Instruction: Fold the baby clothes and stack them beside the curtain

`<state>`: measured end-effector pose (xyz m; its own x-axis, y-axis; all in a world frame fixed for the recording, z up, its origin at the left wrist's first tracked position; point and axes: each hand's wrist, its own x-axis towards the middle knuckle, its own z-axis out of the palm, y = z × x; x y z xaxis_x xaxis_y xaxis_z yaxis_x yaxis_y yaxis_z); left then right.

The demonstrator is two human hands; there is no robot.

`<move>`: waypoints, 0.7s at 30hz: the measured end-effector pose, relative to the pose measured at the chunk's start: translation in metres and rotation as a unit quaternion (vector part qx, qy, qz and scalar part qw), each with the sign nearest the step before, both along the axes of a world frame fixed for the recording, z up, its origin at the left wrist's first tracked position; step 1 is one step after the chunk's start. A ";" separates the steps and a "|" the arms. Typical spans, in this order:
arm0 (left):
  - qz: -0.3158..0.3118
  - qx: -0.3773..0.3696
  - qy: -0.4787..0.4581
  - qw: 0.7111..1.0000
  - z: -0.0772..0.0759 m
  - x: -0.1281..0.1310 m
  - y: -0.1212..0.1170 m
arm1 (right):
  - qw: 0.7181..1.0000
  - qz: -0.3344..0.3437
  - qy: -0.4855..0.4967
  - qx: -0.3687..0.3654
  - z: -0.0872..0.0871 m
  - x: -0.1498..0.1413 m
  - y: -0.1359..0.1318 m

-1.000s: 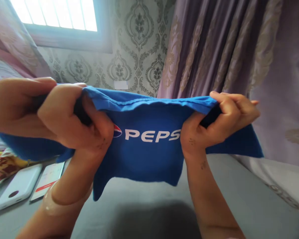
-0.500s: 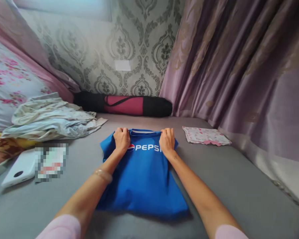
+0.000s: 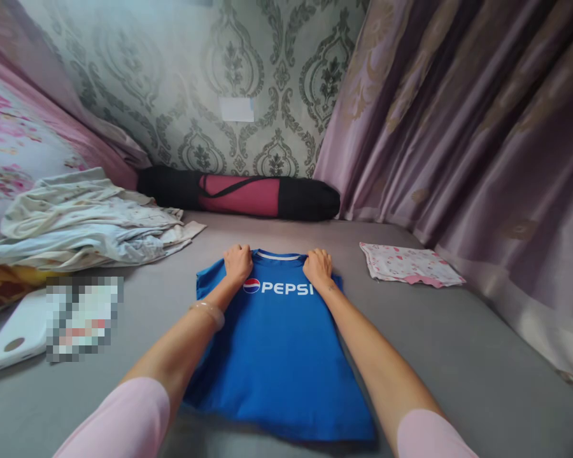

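Observation:
A blue T-shirt with white PEPSI lettering lies front side up before me, its neckline at the far end. My left hand is closed on the shirt's left shoulder, beside the collar. On the other side of the collar, my right hand grips the right shoulder. Both short sleeves stick out past my hands. The hem spreads toward me between my forearms. My fingertips are hidden behind my knuckles.
A folded white and pink printed cloth lies to the right on the grey sheet. At the left are a heap of pale clothes, a white object with a round spot and a blurred-out item. A black and red long bag lies along the wall.
The T-shirt has come down flatter and its hem reaches nearer to me, with fewer folds. Both hands keep their grip at the shoulders. The view has shifted slightly.

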<state>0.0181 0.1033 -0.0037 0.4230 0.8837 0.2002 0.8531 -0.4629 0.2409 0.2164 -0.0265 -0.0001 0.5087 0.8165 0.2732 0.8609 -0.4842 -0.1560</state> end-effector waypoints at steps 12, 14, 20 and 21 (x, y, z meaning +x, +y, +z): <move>0.007 -0.053 0.009 0.999 0.003 0.021 0.050 | 0.990 0.042 0.129 -0.040 -0.003 0.048 0.041; -0.014 -0.065 0.012 0.998 0.004 0.017 0.057 | 0.985 0.078 0.146 -0.048 -0.006 0.054 0.044; -0.083 -0.128 0.002 0.988 0.000 0.014 0.072 | 0.979 0.105 0.166 -0.053 -0.014 0.061 0.059; -0.091 -0.125 -0.003 0.988 -0.002 0.016 0.073 | 0.979 0.102 0.167 -0.052 -0.015 0.061 0.062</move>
